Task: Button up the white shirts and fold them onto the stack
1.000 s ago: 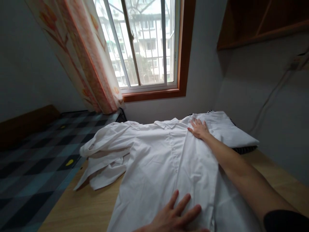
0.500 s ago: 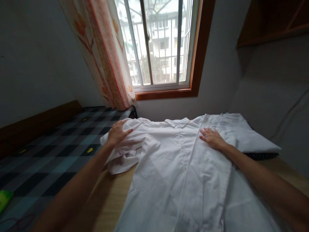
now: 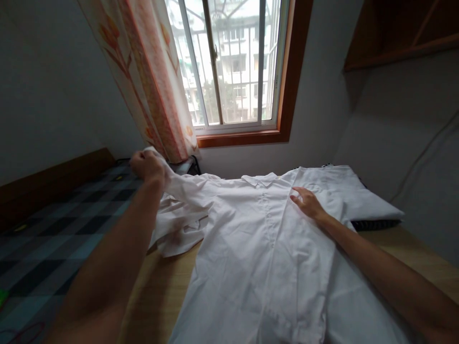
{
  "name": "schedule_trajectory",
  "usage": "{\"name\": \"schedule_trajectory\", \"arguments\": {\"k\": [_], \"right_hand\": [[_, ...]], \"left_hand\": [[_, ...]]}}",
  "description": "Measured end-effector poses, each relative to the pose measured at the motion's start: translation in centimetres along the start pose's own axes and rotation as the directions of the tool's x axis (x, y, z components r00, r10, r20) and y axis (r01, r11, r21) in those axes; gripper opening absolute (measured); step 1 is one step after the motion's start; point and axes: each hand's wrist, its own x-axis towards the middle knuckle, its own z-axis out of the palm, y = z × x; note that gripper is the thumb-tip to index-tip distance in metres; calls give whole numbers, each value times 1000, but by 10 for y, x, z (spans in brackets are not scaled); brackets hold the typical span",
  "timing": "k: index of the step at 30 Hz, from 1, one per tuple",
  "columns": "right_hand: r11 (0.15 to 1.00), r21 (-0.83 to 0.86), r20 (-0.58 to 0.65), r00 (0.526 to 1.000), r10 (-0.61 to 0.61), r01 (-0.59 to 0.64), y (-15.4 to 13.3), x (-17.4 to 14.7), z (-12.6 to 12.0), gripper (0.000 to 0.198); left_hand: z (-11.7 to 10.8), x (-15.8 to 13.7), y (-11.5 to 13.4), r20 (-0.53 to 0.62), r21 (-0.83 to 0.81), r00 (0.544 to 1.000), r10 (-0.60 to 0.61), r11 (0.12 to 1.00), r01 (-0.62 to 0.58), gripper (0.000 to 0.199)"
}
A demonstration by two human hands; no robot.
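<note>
White shirt [image 3: 258, 248] — spread front-up on the wooden table [image 3: 158, 306], collar toward the window [image 3: 229, 67]. Left hand [image 3: 147, 165] closed on the sleeve [image 3: 186, 191], lifting it clear of the bunched cloth. Right hand [image 3: 308, 203] open, flat on the chest, pinning the fabric. Folded white garment [image 3: 344, 191] beside; checked bed [image 3: 53, 229] at left — floral curtain [image 3: 150, 86].

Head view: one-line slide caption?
Left hand lifts the white shirt by its sleeve; right hand presses it flat.

The shirt [image 3: 258, 248] lies on the table [image 3: 161, 286], window [image 3: 229, 67] behind, bed [image 3: 53, 229] left.
</note>
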Motion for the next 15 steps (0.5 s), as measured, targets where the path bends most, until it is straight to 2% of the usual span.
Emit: {"name": "schedule_trajectory", "arguments": {"k": [1, 2, 3, 4, 5, 6, 7, 8, 9, 10, 11, 12, 13, 14, 15], "right_hand": [[991, 135, -21, 999, 27, -24, -12, -2, 0, 52], [956, 287, -7, 998, 60, -55, -27, -4, -1, 56], [890, 446, 48, 996, 80, -93, -44, -8, -2, 61], [792, 594, 133, 988, 76, -141, -61, -12, -4, 66], [673, 713, 230, 972, 40, -197, -79, -16, -7, 71], [554, 793, 310, 951, -9, -253, -95, -20, -10, 75], [451, 839, 366, 929, -51, -306, -108, -23, -14, 81], [358, 865, 403, 912, -79, -351, -117, -25, -17, 86], [277, 876, 431, 899, -85, -394, -123, -27, -20, 91], [205, 875, 461, 884, -78, -438, -124, -28, -22, 94], [141, 865, 493, 868, -63, -481, -122, -29, -23, 95], [92, 849, 526, 849, -47, -520, -118, -31, -23, 93], [70, 829, 557, 830, -27, -555, -112, -34, -22, 90], [82, 809, 584, 812, -4, -582, -107, -38, -21, 85], [131, 789, 603, 797, 22, -600, -102, -43, -19, 80]], "left_hand": [[-2, -11, 22, -59, -22, 998, -35, 999, 34, 22], [-6, -29, 43, -120, -128, 991, -57, 991, 42, 16], [-13, -54, 62, -111, -231, 994, 9, 972, -35, 10], [-20, -83, 77, -36, -333, 990, 138, 932, -142, 10], [-29, -116, 87, 72, -445, 951, 301, 863, -239, 14], [-38, -149, 92, 213, -539, 826, 522, 768, -346, 17], [-46, -181, 91, 302, -616, 620, 724, 645, -453, 18], [-52, -208, 86, 326, -685, 375, 868, 490, -540, 16], [-57, -228, 77, 320, -725, 165, 933, 353, -592, 15], [-59, -243, 66, 285, -739, 34, 958, 242, -629, 15], [-59, -250, 54, 257, -731, -34, 966, 171, -661, 16], [-57, -251, 42, 250, -702, -39, 967, 153, -695, 17], [-52, -247, 30, 266, -657, 10, 964, 189, -730, 18], [-45, -240, 20, 307, -595, 95, 947, 269, -757, 19], [-36, -229, 12, 365, -515, 202, 909, 378, -770, 19]]}}
